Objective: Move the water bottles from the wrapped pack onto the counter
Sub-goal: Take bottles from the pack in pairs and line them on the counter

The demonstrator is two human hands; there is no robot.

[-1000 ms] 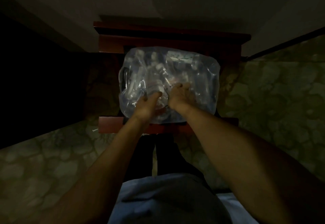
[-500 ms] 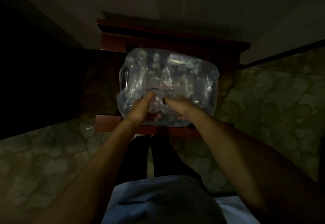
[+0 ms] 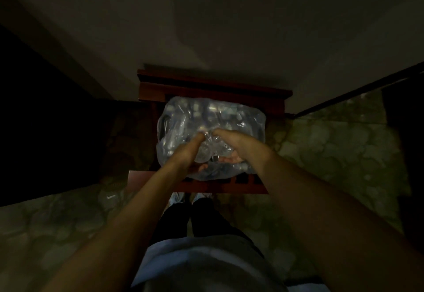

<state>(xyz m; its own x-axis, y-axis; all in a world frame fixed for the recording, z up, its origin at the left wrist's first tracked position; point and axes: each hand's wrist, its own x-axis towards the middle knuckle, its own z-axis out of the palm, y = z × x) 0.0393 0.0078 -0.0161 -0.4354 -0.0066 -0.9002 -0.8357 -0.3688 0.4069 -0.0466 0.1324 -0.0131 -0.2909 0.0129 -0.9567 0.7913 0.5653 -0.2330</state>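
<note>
A: Where's the wrapped pack [image 3: 213,117]?
B: On the wooden stand [image 3: 206,90], against the wall [image 3: 229,28]. Floor [image 3: 344,145] left and right of the stand.
A: Hands?
B: Both on the pack's near half, side by side. Left hand [image 3: 188,151] left of centre, right hand [image 3: 231,142] right of it, fingers [image 3: 231,159] in the wrap.
A: The person?
B: In front of the stand, feet [image 3: 190,196] just before its near edge.

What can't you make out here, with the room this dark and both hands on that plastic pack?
- Bottle count: head view, crinkled wrap on the pack and dimness blur them.
- Left hand and right hand: fingertips buried in the wrap, so grip unclear.
- Wooden stand: its top is covered by the pack.
</note>
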